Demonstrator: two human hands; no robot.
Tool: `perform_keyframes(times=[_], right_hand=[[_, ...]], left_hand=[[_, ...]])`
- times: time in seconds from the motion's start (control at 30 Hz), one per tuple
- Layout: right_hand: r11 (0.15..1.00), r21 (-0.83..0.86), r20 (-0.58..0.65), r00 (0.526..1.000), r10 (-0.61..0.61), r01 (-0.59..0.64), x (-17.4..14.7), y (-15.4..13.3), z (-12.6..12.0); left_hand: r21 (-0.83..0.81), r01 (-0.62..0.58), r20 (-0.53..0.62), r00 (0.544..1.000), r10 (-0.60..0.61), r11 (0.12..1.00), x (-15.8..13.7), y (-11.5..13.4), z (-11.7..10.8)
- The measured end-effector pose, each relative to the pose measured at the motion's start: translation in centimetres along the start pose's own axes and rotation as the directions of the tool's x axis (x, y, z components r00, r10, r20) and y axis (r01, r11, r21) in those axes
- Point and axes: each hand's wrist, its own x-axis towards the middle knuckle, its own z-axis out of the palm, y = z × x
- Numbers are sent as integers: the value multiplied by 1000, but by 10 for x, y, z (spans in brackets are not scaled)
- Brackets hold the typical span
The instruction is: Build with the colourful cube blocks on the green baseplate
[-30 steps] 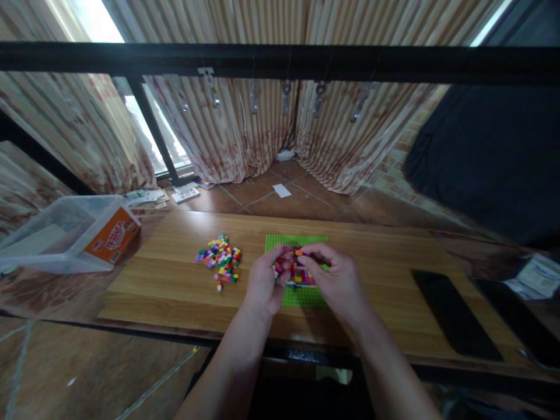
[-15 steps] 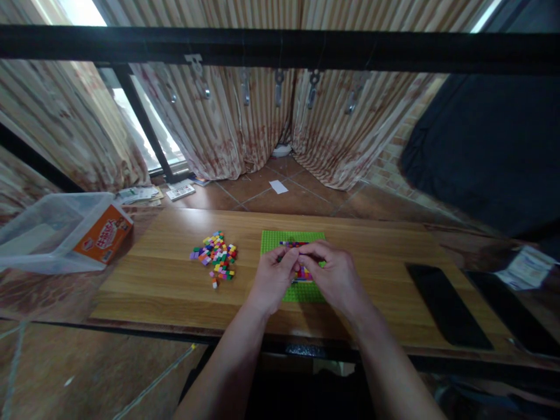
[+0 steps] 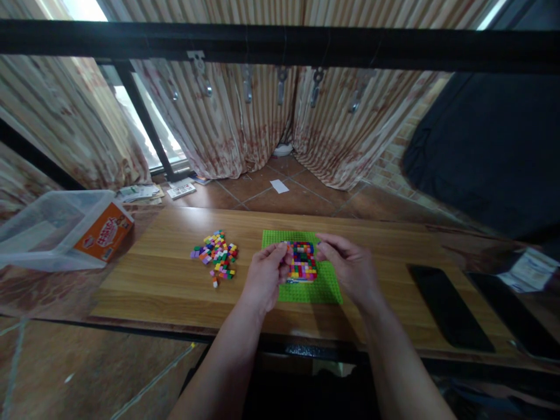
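Note:
A green studded baseplate [image 3: 321, 291] lies on the wooden table with a block of small multicoloured toy bricks [image 3: 303, 269] built up on it. At the left side of this build is my left hand [image 3: 265, 277], thumb and fingers pinched together; what they hold is too small to make out. My right hand [image 3: 352, 271] is over the plate's right part, just right of the build, with a small dark purplish brick [image 3: 319, 247] between thumb and forefinger. Further left on the table lies a loose heap of coloured bricks [image 3: 219, 255].
The wooden table [image 3: 157, 280] carries a black flat slab [image 3: 448, 306] at the right, beside a second dark slab [image 3: 518, 312]. A clear plastic bin [image 3: 52, 230] with an orange label stands at the left. A black bar [image 3: 280, 44] with hanging metal hooks crosses above.
My hands have parted from their meeting point over the plate. The right hand has moved right and the left slightly left, uncovering the brick build between them.

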Motion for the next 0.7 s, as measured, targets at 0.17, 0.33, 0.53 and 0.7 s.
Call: perform_keyframes(times=[0.17,0.33,0.53,0.7], right_hand=[[985,-84,-5,988,151,-151,5,20,-9],[971,-114,34,976,217,-211,5,33,-8],[962,-253,38,992,118,-105,8,38,-8],[962,-259,22,995,96,-87,11,42,-7]], left_hand=[[-17,-43,-62,997,42,999,2,3,-5],[-17,-36,-65,997,35,999,2,3,-5],[-10,-30,-66,997,30,999,4,3,-5],[-7,-41,-60,997,41,999,3,3,-5]])
